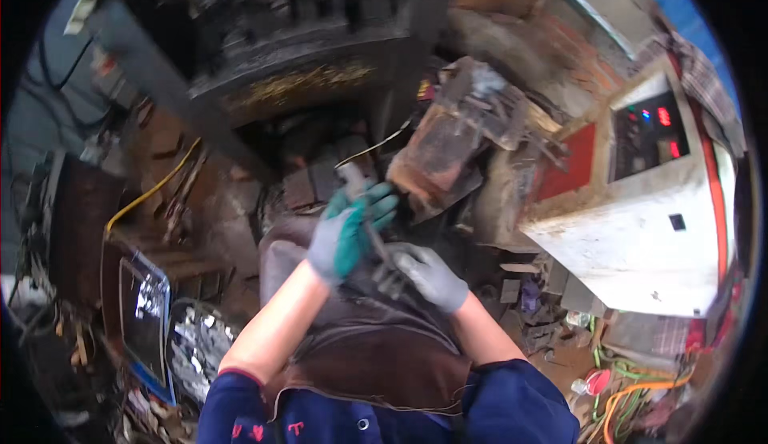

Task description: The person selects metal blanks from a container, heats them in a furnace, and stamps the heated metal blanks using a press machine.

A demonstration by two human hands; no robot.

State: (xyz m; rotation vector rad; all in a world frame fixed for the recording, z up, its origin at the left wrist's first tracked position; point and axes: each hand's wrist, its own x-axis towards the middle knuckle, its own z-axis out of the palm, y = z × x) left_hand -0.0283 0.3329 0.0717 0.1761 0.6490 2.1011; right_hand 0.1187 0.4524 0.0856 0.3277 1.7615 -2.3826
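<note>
Visibly, left fingers [381,204] and right fingers [416,262] round a grey bar [351,178], red lettering [296,428] on navy shirt [520,400]

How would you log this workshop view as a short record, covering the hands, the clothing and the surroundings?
Left hand: green-and-grey glove, gripping a long grey object
Right hand: grey glove, at the object's lower end, grip unclear
Clothing: brown apron, dark blue top
Ahead: dark metal frame
Right side: pale control box, lit display
</note>
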